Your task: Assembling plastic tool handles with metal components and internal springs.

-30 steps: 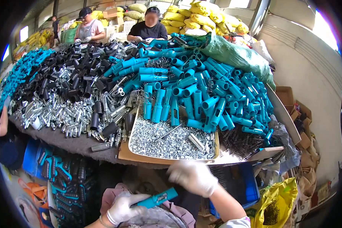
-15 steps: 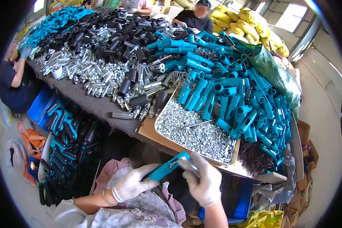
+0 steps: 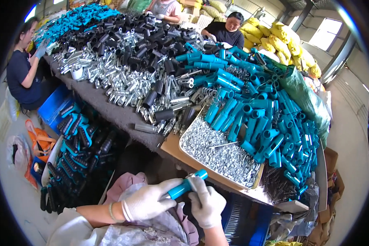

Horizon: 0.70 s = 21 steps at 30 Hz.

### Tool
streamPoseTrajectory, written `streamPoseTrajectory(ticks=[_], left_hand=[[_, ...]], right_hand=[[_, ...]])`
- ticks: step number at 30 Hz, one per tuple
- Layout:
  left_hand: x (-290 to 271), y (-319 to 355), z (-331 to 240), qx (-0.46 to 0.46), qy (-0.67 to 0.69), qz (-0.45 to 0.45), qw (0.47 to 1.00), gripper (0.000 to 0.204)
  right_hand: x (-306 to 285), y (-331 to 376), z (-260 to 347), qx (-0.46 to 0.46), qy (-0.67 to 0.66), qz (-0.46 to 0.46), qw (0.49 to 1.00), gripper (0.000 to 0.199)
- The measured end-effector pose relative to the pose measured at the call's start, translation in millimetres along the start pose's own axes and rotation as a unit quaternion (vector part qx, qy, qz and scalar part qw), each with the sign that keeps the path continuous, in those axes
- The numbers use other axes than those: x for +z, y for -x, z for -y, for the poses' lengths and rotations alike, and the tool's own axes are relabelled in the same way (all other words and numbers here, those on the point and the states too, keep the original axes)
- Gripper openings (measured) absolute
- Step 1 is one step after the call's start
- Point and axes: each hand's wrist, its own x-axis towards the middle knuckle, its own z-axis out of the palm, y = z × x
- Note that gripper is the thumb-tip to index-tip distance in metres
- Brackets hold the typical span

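Both my hands wear white knit gloves and meet low in the middle of the view. My left hand (image 3: pixel 147 203) is closed round the near end of a teal slotted tube (image 3: pixel 179 189), which tilts up to the right. My right hand (image 3: pixel 208 206) is closed at the tube's far part, fingers pressed over its side by the slot. A bit of shiny metal shows beside those fingertips; most of it is hidden. Just beyond the hands, a shallow tray (image 3: pixel 201 165) holds small silvery metal pieces and a thin rod.
Teal tubes (image 3: pixel 256 123) are heaped at right, by dark springs (image 3: pixel 274 184). Metal parts (image 3: pixel 127 88) and black sleeves (image 3: pixel 147 37) cover the table. Below left lie black-and-teal handles (image 3: pixel 76 151); a blue bin (image 3: pixel 258 225) with metal rods stands lower right. Co-workers (image 3: pixel 22 78) sit around the table.
The whole view has shifted, so the table lies further right and lower. My right hand has closed in on the tube; the shiny metal piece in its fingers is now mostly hidden.
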Motion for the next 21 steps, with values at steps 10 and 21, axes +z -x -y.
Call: streamPoseTrajectory(ticks=[10,21], left_hand=[[-22,3,9,0.039,-0.105,0.004,0.994,0.060],[-20,6,29,0.081,0.124,-0.070,0.986,0.053]], right_hand=[[-29,-29,-84,0.100,0.198,-0.184,0.958,0.026],[2,-70,-78,0.174,0.035,-0.033,0.984,0.022]])
